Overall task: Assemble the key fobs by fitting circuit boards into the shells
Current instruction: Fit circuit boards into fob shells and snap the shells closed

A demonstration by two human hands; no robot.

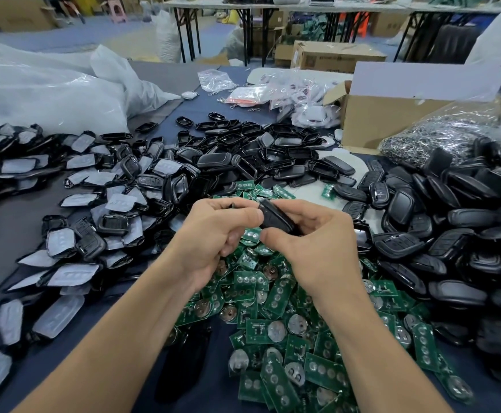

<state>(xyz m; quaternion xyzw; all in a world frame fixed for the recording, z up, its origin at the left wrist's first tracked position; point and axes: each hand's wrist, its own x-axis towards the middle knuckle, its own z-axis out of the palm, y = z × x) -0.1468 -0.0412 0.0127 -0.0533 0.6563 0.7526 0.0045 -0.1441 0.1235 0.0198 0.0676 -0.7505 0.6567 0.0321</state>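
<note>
— Fingers [276, 237] of both hands, what are they doing?
— Curled round one black shell [274, 219]: left hand [210, 234] pinches its left end, right hand [314, 248] grips the rest.
— Where?
— Held above the green circuit boards [273, 323] heaped on the table [201, 105], shell piles [451, 234] on either side.
</note>
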